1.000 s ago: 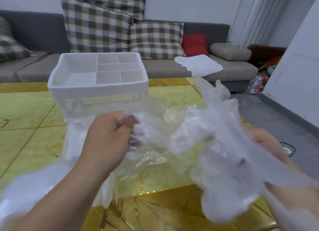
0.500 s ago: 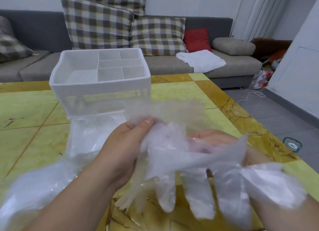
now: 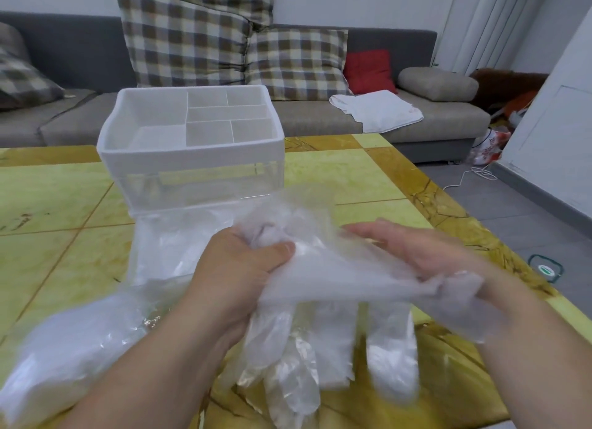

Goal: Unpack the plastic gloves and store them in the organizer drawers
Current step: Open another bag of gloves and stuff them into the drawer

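Plastic gloves [image 3: 333, 284] between both hands [image 3: 243, 268] [image 3: 419, 252]

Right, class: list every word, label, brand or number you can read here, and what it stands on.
No text can be read.
Green-and-white label on the small dark-rimmed object: too small, blurred.
Red print on the bag: blurred.
The plastic gloves and the organizer show no print.

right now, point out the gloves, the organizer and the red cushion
gloves [image 3: 392, 358], head view, on a hanging glove finger
organizer [image 3: 192, 154], head view, on its front rim
red cushion [image 3: 368, 71], head view, on its middle
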A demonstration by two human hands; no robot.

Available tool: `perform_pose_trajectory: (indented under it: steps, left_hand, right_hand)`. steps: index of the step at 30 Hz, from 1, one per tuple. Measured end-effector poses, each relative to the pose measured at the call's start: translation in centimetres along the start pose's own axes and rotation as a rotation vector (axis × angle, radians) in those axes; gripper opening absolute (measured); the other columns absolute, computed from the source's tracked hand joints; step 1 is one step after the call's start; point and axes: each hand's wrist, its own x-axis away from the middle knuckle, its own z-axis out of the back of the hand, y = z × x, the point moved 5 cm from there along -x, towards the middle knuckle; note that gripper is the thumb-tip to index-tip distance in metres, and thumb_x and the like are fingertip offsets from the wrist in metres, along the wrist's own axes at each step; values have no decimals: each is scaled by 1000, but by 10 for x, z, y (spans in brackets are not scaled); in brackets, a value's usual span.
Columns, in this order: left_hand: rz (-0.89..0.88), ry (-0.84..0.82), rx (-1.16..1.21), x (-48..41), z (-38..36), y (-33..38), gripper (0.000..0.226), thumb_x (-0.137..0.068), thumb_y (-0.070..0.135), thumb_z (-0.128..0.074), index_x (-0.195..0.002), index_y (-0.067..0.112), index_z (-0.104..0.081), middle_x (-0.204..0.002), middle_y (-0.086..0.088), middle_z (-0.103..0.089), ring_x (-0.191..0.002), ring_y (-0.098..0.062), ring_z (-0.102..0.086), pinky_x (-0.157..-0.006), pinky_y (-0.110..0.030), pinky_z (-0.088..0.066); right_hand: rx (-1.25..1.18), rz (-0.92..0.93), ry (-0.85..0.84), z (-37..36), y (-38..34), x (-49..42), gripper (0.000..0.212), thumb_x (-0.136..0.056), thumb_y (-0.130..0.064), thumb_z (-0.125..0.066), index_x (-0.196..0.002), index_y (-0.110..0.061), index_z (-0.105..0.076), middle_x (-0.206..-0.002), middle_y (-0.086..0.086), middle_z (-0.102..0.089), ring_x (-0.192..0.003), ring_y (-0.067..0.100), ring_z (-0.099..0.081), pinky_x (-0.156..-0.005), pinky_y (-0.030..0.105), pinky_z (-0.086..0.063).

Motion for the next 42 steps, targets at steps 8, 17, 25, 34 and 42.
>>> perform_pose_trajectory:
  steps: [8, 17, 25, 34, 42]
  left_hand:
    - [-42, 101, 55, 0, 4, 5, 12, -83, -4, -71, -95, -4, -70, -77, -16, -72, -64, -25, -70, -49, -27, -53]
    - [-169, 112, -46, 0, 4, 10, 9, -85, -3, -69, -85, 6, -72, -72, -7, -70, -64, -24, -65, -61, -32, -48]
    - [-263, 158, -111, 1, 4, 15, 8, -84, -1, -70, -84, 6, -73, -68, -2, -71, -62, -17, -65, -56, -27, -49]
    - [-282, 172, -214, 8, -1, 16, 18, -86, -1, -68, -81, 15, -75, -73, 0, -76, -62, -14, -70, -53, -24, -53]
    - [-156, 99, -177, 5, -2, 9, 14, -86, -1, -70, -83, 12, -75, -78, -10, -76, -70, -29, -74, -62, -37, -56]
  right_hand:
    - [-203, 170, -228, 9, -4, 19, 98, -55, -52, -90, -135, -5, -59, -139, 16, -59, -129, 30, -56, -98, 28, -49]
    - [-331, 246, -86, 16, -8, 23, 79, -61, -45, -86, -126, -5, -66, -128, 21, -65, -121, 34, -61, -94, 32, -52]
    - [-271, 177, -192, 4, -5, 21, 89, -60, -35, -93, -137, -9, -57, -138, 17, -59, -128, 32, -56, -102, 37, -50]
    - [155, 125, 249, -6, -3, 10, 34, -66, -21, -86, -98, -28, -76, -102, -5, -75, -86, 12, -71, -78, 34, -55]
    - [-257, -61, 629, 6, -2, 11, 21, -92, -25, -68, -77, -13, -75, -69, 2, -74, -51, 16, -66, -47, 20, -49]
